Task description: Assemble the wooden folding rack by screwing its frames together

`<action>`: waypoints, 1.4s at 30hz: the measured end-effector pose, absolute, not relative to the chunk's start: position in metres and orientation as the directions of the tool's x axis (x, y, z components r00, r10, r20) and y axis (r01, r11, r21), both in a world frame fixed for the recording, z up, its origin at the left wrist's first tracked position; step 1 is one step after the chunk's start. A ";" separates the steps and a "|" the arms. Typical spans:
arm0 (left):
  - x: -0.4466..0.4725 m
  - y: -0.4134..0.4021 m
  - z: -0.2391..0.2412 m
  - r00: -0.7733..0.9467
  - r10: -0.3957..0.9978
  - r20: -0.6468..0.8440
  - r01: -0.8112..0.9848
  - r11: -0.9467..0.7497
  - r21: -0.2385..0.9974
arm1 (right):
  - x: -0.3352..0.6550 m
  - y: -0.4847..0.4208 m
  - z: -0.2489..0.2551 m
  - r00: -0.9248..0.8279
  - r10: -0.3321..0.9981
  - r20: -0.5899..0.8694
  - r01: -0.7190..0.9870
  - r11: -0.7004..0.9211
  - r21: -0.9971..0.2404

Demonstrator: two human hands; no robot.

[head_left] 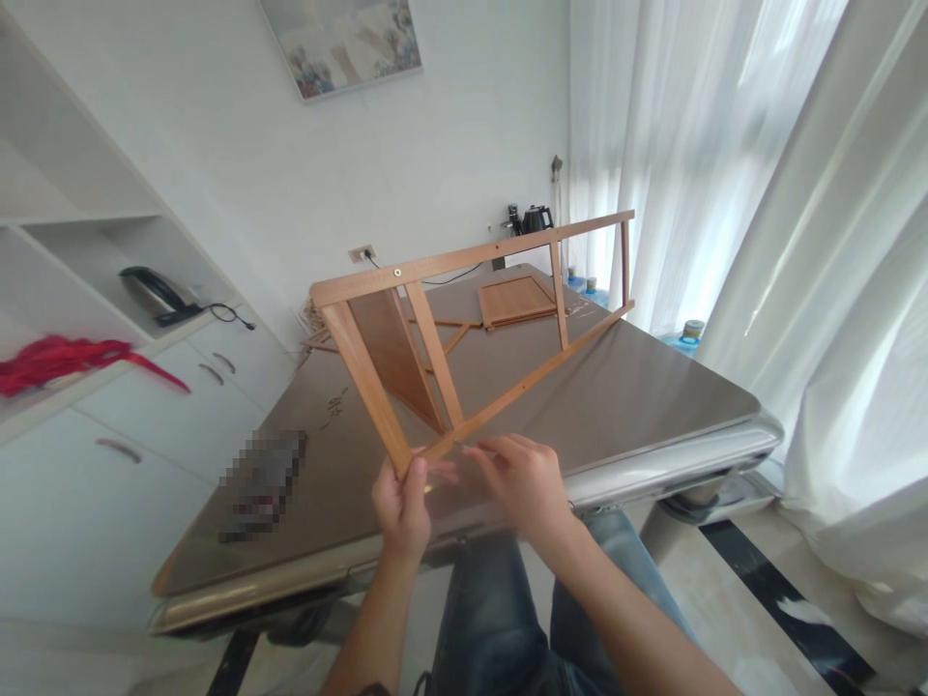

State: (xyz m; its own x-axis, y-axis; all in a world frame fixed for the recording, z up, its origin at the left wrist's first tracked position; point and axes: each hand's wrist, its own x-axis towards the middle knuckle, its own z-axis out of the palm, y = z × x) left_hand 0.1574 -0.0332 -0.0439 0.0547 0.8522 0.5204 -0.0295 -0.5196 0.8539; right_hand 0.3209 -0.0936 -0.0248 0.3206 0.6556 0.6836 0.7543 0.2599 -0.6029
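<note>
At lower centre, our left hand [402,503] grips a corner of the frame [435,353], which spans mid-picture; our right hand [526,480] narrows beside it, whether holding anything we cannot tell. If our left grip slackens, the frame could twist.

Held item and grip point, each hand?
Left hand: wooden frame, by its near lower corner. Right hand: fingertips together near the lower rail; can't tell if it holds anything.

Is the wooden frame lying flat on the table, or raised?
The wooden frame is raised: the left hand grips it; its upper rail overlaps the wall.
</note>
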 end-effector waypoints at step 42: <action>0.151 -0.031 -0.028 0.319 0.791 0.523 -0.363 -0.407 0.838 | 0.316 -0.100 -0.034 0.365 0.652 0.665 0.720 0.255 -0.645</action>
State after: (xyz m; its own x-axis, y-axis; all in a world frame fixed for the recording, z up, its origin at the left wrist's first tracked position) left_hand 0.1506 -0.0305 -0.0283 0.3187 0.7909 0.5225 -0.3632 -0.4073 0.8380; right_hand 0.3160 -0.0998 -0.0337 0.3648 0.6519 0.6648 0.7199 0.2554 -0.6454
